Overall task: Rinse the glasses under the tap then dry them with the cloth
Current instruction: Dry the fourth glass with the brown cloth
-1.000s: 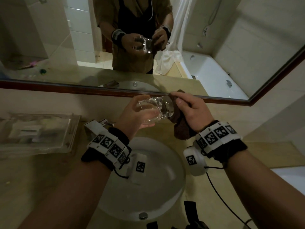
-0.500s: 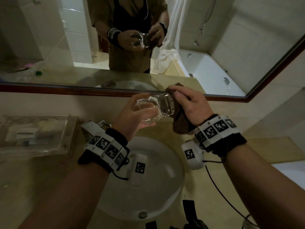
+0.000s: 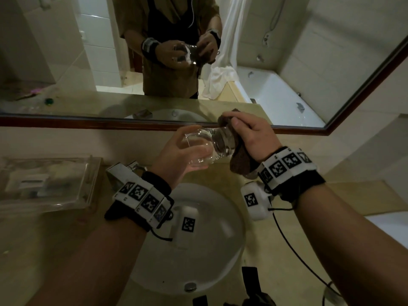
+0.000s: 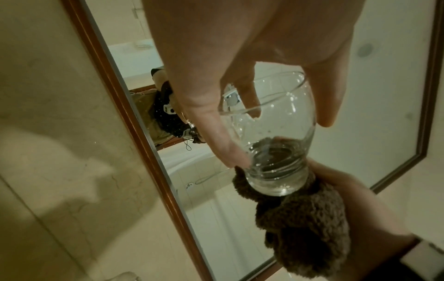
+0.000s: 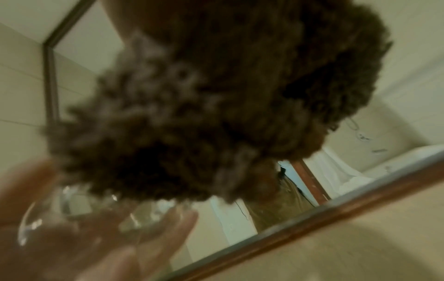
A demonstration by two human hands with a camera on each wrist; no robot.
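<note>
Our left hand point(image 3: 176, 155) wraps around the open end of the glass point(image 3: 207, 146), thumb on one side and fingers on the other, so it lies sideways above the sink point(image 3: 220, 250). Just to the right of that hand, our right hand point(image 3: 254, 138) squeezes the brown cloth point(image 3: 239, 160) around the bottom end of the glass. We are drying now, we think. We should hold the rim end softly but firmly (wet glass is slippery) and turn it slowly, so the cloth rubs all the way around. Little drops show inside, so we should push the cloth in there too.
</note>
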